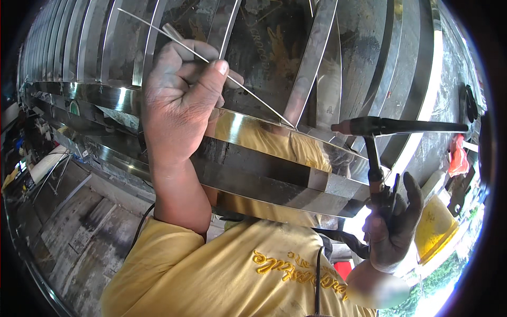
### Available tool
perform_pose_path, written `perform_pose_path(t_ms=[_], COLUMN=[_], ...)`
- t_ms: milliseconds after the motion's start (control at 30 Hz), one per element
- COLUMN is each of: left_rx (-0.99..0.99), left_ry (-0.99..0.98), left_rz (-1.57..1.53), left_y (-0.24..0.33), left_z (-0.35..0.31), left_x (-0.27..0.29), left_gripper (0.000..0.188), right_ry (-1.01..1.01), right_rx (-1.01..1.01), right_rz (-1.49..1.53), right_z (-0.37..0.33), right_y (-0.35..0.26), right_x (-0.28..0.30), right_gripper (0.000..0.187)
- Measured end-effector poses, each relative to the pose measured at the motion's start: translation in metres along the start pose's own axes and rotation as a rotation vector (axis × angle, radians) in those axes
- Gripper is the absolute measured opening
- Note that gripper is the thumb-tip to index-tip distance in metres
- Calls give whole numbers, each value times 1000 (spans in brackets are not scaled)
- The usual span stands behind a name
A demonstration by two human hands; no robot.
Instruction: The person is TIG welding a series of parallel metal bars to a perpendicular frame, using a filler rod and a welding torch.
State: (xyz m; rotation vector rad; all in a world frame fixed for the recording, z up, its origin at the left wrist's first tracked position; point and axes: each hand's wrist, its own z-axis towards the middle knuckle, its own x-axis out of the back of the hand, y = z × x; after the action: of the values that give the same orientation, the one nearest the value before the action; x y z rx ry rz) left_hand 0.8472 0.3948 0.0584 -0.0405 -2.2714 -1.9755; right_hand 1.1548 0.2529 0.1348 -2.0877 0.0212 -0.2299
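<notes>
My left hand [182, 100] pinches a thin straight filler rod [259, 100] between thumb and fingers. The rod slants down to the right, and its lower end meets or nearly meets the corner where an upright flat metal bar [311, 63] joins the shiny long rail [253, 131]. A short metal tube end [172, 33] shows behind the knuckles; whether that hand holds it I cannot tell. At the right, my right hand [393, 232] is wrapped round the handle of a black TIG welding torch [374, 158]. Its reddish nozzle points left, a gap away from the rod's end.
Parallel polished bars [90, 47] form a frame across the top, over a dark printed surface [259, 37]. A second rail [253, 174] runs nearer to me. Beyond my right hand are a yellow bucket [435, 227] and a red plastic bag [458, 156]. Worn boards [79, 238] lie at lower left.
</notes>
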Motion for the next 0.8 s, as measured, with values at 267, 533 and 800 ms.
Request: perform_pose_path(t_ms=[267,533,800], left_rx=[123,231,196], left_ry=[102,115,101], left_rz=[-69,-87,-45], left_y=[-1,4,1], left_z=[-22,-23,-23], left_x=[4,3,4], left_gripper=[12,12,10], right_ry=[-15,-186,-218], right_rx=[42,241,166], right_rz=[-47,-600,-580], right_z=[-2,20,30], right_y=[5,-21,-27], right_x=[-11,-20,-27], right_gripper=[76,60,61])
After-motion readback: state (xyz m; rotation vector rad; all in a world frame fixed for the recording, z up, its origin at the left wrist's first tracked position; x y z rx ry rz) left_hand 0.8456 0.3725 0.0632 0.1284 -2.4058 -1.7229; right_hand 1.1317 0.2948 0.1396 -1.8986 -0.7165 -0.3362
